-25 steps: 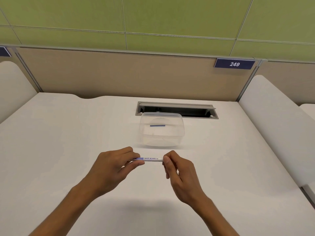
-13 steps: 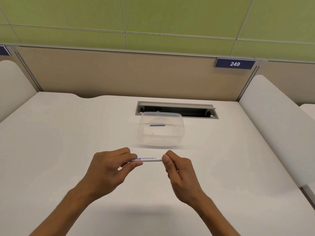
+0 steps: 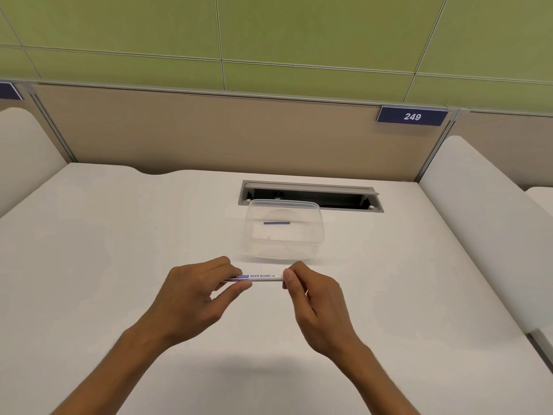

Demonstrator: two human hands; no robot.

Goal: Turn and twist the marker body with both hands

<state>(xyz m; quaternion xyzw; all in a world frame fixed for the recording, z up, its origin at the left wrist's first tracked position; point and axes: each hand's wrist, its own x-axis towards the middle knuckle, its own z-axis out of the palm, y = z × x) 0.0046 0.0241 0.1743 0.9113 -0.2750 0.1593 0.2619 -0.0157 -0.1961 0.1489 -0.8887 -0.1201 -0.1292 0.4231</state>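
Note:
A white whiteboard marker (image 3: 264,277) with blue print lies level between my two hands, a little above the white desk (image 3: 119,265). My left hand (image 3: 194,295) pinches its left end between thumb and fingers. My right hand (image 3: 311,301) grips its right end, which the curled fingers hide. Just behind the marker stands a clear plastic container (image 3: 284,232), with a small blue strip (image 3: 276,223) showing in it.
A grey cable slot (image 3: 311,195) opens in the desk behind the container. A beige partition (image 3: 209,133) with a blue "249" plate (image 3: 412,116) closes the back. White rounded dividers (image 3: 484,223) flank the desk on both sides.
Both hands with the marker have shifted very slightly toward me and to the left. The grip on each end looks the same.

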